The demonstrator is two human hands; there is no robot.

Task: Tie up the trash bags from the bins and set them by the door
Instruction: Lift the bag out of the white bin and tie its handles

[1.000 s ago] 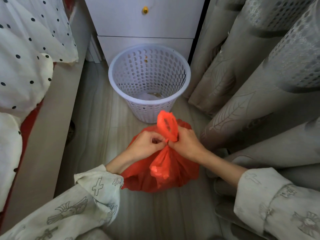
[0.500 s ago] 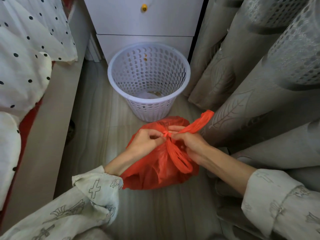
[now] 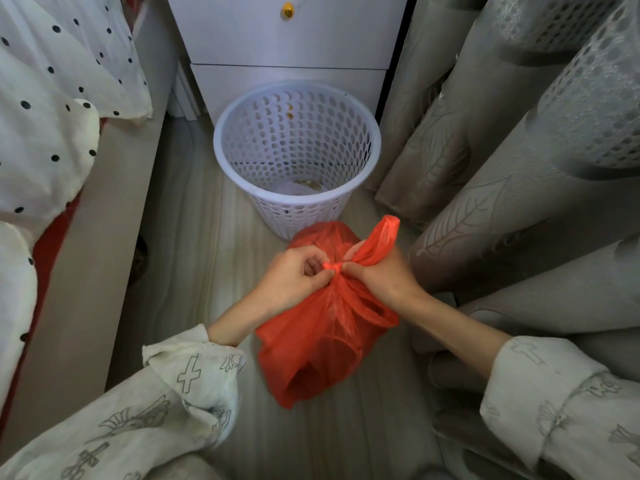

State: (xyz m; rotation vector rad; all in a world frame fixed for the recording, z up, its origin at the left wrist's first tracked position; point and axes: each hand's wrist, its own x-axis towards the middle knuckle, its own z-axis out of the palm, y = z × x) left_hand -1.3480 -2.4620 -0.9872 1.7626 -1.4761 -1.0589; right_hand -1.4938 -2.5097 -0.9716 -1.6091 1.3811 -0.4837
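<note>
A: We're in a bedroom, home for sure.

B: Agreed. Bed frame along the left w/ polka-dot bedding hanging over its edge, red sheet under it.

A: Plus a white nightstand at the far end, gold knob on the drawer.

B: Leaf-print curtains down the right side, reaching the wood-look floor.

A: And a small white perforated bin right in front of the nightstand. Typical bedside gap, narrow.
</note>
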